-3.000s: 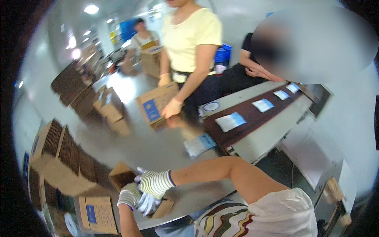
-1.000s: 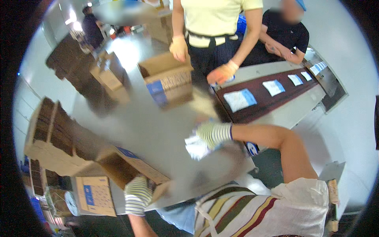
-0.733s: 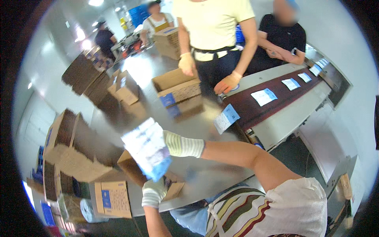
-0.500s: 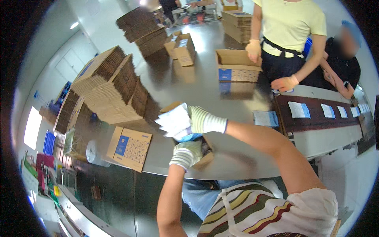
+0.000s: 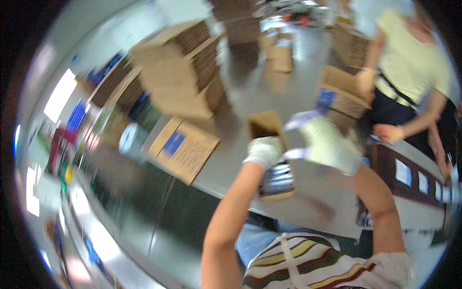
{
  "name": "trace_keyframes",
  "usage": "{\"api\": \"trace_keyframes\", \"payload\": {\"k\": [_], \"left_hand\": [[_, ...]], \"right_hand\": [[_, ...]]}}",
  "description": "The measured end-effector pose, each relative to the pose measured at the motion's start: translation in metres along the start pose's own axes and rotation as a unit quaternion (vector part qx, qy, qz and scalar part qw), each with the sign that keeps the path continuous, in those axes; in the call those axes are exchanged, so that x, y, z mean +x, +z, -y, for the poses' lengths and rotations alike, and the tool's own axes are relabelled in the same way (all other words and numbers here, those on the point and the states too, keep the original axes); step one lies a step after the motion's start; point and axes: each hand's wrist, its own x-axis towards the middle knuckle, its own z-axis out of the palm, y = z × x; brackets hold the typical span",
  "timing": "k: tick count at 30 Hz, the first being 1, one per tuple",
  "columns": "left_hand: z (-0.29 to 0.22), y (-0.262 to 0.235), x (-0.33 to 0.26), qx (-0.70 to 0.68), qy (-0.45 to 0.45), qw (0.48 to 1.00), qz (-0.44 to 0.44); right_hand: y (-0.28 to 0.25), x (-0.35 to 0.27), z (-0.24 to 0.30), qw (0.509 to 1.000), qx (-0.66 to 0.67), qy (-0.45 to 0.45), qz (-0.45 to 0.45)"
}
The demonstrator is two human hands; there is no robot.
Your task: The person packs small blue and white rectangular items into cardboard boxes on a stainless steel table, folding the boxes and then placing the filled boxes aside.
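An open cardboard box (image 5: 279, 196) stands near the table's front edge, with several white-and-blue packets (image 5: 280, 177) lined up in its near part. My left hand (image 5: 265, 150), in a striped knit glove, reaches into the middle of this box; its fingers are hidden inside. Just right of the box is my right hand (image 5: 326, 143), also gloved and blurred by motion. Its thumb and fingers are spread apart with nothing between them.
A printed flat carton (image 5: 196, 153) lies left of the box, before tall stacks of folded cardboard (image 5: 168, 82). Across the table, a person in a yellow top (image 5: 409, 53) has a hand at another open box (image 5: 344, 91). Packets lie on a dark conveyor belt (image 5: 385, 166) at right.
The fan of packets has left my hands, and packets now show in the box. My left hand has gone into the box, my right hand has opened beside it. The whole view has swung left.
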Motion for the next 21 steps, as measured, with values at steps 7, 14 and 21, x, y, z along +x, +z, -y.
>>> {"api": "trace_keyframes", "payload": {"k": [7, 14, 21], "left_hand": [[-0.027, -0.023, -0.049, -0.082, 0.169, 0.975, -0.119], [0.032, 0.045, -0.032, 0.019, 0.146, 0.986, 0.082], [0.023, 0.043, 0.031, 0.097, 0.109, 0.978, 0.147]], "right_hand": [[0.046, 0.046, 0.144, 0.898, 0.415, -0.076, 0.122], [0.050, -0.084, 0.104, 0.937, 0.333, 0.067, 0.077], [0.005, -0.170, 0.028, 0.931, 0.248, 0.262, 0.055]]}}
